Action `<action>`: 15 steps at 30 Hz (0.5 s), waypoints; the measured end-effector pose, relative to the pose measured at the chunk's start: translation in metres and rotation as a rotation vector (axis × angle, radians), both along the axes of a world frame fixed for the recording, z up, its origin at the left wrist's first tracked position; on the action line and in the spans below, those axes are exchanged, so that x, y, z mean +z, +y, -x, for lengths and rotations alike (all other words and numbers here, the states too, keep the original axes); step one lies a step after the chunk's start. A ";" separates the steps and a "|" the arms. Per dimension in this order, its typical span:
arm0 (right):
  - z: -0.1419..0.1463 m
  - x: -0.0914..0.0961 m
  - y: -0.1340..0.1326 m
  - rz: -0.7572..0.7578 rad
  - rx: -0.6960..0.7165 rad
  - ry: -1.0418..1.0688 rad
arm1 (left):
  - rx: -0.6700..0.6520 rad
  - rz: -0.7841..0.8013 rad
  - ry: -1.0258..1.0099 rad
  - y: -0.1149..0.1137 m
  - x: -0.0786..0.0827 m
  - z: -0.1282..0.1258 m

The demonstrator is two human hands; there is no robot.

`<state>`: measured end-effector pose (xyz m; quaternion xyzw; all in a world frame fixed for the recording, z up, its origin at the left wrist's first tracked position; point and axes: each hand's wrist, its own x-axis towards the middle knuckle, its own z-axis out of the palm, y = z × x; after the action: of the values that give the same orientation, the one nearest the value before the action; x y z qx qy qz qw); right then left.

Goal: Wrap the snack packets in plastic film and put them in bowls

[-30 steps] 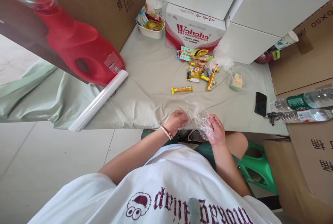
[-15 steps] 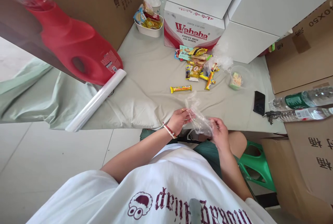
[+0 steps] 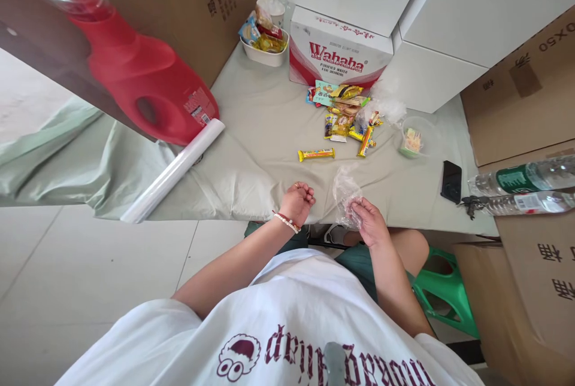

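Head cam, looks fwd/down over table.

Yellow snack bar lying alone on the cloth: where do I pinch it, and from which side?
Pinch the yellow snack bar across its narrow middle, from above. It lies flat on the cloth, long axis left to right, apart from the snack pile, so both long edges are free. The left hand, curled and seemingly empty, seems handier; the right hand holds a clear plastic bag.
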<state>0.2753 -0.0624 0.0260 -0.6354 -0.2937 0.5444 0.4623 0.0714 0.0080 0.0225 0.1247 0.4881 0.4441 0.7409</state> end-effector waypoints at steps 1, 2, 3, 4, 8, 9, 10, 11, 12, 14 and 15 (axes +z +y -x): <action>-0.003 -0.001 -0.002 0.012 -0.015 0.004 | -0.004 0.014 -0.004 0.001 0.001 0.002; -0.006 -0.002 -0.004 0.008 -0.019 -0.022 | -0.020 0.026 -0.003 0.000 0.003 0.002; -0.008 -0.002 -0.005 -0.013 -0.016 -0.072 | -0.045 0.031 0.010 -0.002 0.005 0.000; -0.009 -0.001 -0.007 -0.044 -0.004 -0.135 | -0.082 0.027 0.036 -0.005 0.007 -0.004; 0.000 0.005 -0.010 -0.150 0.093 -0.279 | -0.200 -0.027 0.123 -0.011 0.017 -0.028; 0.003 0.006 -0.010 -0.153 0.112 -0.256 | -0.193 -0.028 0.109 -0.009 0.018 -0.033; 0.006 0.006 -0.011 -0.147 0.125 -0.215 | -0.176 -0.024 0.088 -0.006 0.018 -0.036; 0.007 0.006 -0.012 -0.132 0.134 -0.167 | -0.151 -0.021 0.070 -0.002 0.018 -0.038; 0.007 0.005 -0.013 -0.108 0.134 -0.123 | -0.124 -0.023 0.061 0.002 0.017 -0.038; 0.000 0.003 -0.014 -0.055 0.086 -0.078 | -0.065 -0.039 0.068 0.008 0.014 -0.036; -0.006 0.003 -0.015 -0.034 0.040 -0.077 | -0.033 -0.053 0.081 0.010 0.013 -0.034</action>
<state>0.2808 -0.0772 0.0295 -0.6418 -0.3330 0.5237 0.4505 0.1055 0.0176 0.0351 0.1702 0.5038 0.4393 0.7241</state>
